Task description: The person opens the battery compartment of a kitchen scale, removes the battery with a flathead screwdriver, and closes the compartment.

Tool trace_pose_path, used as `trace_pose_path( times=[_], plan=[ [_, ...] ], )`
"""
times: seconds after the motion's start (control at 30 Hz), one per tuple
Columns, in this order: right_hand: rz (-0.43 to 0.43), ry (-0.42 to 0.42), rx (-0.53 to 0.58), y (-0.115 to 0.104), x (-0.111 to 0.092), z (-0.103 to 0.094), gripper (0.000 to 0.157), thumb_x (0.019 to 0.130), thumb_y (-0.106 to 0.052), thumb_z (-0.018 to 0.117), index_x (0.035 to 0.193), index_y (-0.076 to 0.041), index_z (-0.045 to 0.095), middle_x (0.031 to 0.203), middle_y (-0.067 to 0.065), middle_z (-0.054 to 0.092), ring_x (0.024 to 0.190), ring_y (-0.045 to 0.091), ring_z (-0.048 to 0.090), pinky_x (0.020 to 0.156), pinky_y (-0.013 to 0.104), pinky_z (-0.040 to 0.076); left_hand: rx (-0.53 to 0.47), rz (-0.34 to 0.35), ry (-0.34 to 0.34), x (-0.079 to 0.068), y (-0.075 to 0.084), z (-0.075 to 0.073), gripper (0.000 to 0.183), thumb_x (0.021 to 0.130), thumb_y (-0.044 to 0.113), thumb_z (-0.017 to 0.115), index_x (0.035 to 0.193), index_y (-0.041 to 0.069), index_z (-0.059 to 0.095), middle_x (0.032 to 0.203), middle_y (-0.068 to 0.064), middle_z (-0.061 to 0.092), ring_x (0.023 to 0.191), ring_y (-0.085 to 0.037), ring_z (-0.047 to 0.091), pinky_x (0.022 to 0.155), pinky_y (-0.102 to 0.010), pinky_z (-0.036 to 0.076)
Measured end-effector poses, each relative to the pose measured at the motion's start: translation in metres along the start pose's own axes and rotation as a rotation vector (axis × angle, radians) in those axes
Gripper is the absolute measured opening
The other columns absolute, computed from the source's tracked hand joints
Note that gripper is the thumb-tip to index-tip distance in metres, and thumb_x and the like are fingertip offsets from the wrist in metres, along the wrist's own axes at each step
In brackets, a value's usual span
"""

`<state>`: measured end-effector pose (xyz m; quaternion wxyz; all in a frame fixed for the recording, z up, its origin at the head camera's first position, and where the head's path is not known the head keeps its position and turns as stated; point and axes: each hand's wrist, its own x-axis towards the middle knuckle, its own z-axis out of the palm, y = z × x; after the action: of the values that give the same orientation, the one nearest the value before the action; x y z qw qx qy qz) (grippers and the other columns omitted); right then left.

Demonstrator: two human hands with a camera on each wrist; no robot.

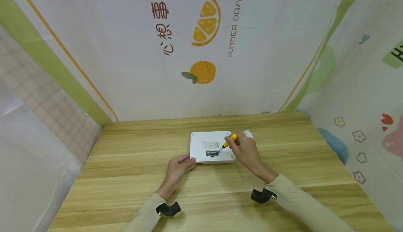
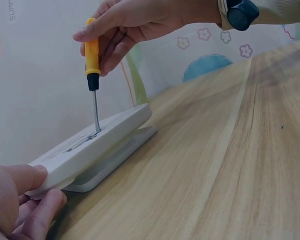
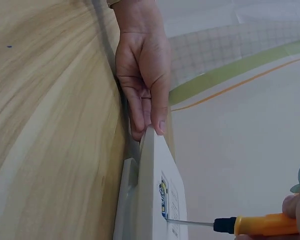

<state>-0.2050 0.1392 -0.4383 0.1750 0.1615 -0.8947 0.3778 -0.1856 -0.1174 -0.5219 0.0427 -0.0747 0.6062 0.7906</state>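
Table: while the pale wood-grain tabletop [image 1: 132, 183] is carrying everything, the work is sitting around the middle of its far part.
Device: white rounded-rectangle plastic device [image 1: 196, 144] is lying back up, printed label [image 1: 211, 145] showing; the left wrist view is showing a thinner white plate [image 2: 112, 163] under it, wedge gap between.
Right hand [image 1: 245, 151]: thumb and fingers are pinching the tool handle over the device's right side.
Left hand [image 1: 177, 169]: thumb is pressing on top, fingers are lying underneath; they're gripping the near left corner.
Tool: yellow-handled screwdriver [image 2: 92, 60] with black collar and slim metal shaft is slanting down-left in the head view.
Bay: small rectangular recess is sitting uncovered toward the device's near edge, holding dark-blue cylindrical batteries [image 1: 212, 153].
Loose piece: small white plastic piece [image 1: 248, 134] is lying just beyond the right hand.
Batteries: seemingly two, yellow-green marks showing, long axis running left-right; from the right fingertips they're lying left and nearer the wearer. Bare fingers: can't rank; the tool is putting the right hand closest.
Tip: it's meeting the bay's right end; cell or wall, can't tell.
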Motion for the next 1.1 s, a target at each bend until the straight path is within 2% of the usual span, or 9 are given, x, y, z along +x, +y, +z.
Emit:
trace_pose_path(
  times=[0.17,0.27,0.43,0.53,0.63,0.8,1.1],
  plan=[
    [0.014,-0.017,-0.095,0.003,0.003,-0.005,0.025,0.099,-0.024,0.071,0.093,0.0,0.07,0.075,0.006,0.069,0.061,0.012,0.059,0.051,0.024,0.051,0.004,-0.005,0.001,0.0,0.001,0.001,0.042,0.093,-0.011,0.066,0.131,-0.023,0.053,0.111,-0.028,0.071,0.09,-0.02,0.074,0.087,-0.03,0.065],
    [0.07,-0.048,-0.078,0.007,0.005,-0.008,0.025,0.098,-0.024,0.071,0.095,0.002,0.071,0.073,0.005,0.068,0.059,0.013,0.059,0.049,0.021,0.048,0.02,-0.008,0.002,-0.001,0.002,0.001,0.041,0.093,-0.01,0.067,0.13,-0.023,0.054,0.112,-0.029,0.07,0.09,-0.021,0.074,0.087,-0.03,0.065],
    [0.229,-0.102,0.096,0.02,0.005,-0.01,0.026,0.1,-0.022,0.068,0.104,0.004,0.071,0.083,0.012,0.074,0.071,0.024,0.074,0.053,0.02,0.059,0.044,-0.014,-0.005,0.0,0.005,0.001,0.04,0.093,-0.01,0.067,0.129,-0.024,0.054,0.117,-0.034,0.067,0.091,-0.021,0.073,0.088,-0.03,0.065],
    [0.321,-0.107,0.222,0.032,0.003,-0.011,0.029,0.102,-0.021,0.065,0.108,0.007,0.069,0.092,0.019,0.075,0.079,0.03,0.076,0.064,0.029,0.067,0.058,-0.015,-0.012,0.0,0.005,0.001,0.041,0.093,-0.01,0.067,0.13,-0.024,0.054,0.119,-0.035,0.066,0.092,-0.022,0.074,0.088,-0.031,0.065],
    [0.428,-0.095,0.361,0.045,0.001,-0.011,0.03,0.104,-0.019,0.063,0.111,0.01,0.068,0.096,0.023,0.074,0.082,0.032,0.077,0.072,0.033,0.068,0.068,-0.017,-0.013,0.0,0.005,0.001,0.041,0.093,-0.01,0.067,0.13,-0.024,0.054,0.119,-0.035,0.065,0.092,-0.022,0.074,0.087,-0.031,0.065],
    [0.543,-0.098,0.563,0.067,-0.003,-0.008,0.037,0.106,-0.017,0.059,0.119,0.018,0.062,0.099,0.026,0.074,0.083,0.025,0.077,0.078,0.03,0.067,0.064,-0.013,-0.003,0.001,0.005,0.0,0.04,0.093,-0.01,0.067,0.128,-0.024,0.055,0.117,-0.034,0.066,0.091,-0.022,0.074,0.087,-0.031,0.065],
    [0.712,-0.107,0.815,0.086,-0.015,0.001,0.036,0.107,-0.014,0.056,0.124,0.018,0.055,0.09,0.009,0.073,0.08,0.011,0.073,0.079,0.022,0.065,0.061,-0.008,-0.006,0.001,0.005,0.001,0.038,0.093,-0.011,0.067,0.127,-0.024,0.056,0.115,-0.032,0.067,0.091,-0.021,0.073,0.088,-0.031,0.065]
  ],
)
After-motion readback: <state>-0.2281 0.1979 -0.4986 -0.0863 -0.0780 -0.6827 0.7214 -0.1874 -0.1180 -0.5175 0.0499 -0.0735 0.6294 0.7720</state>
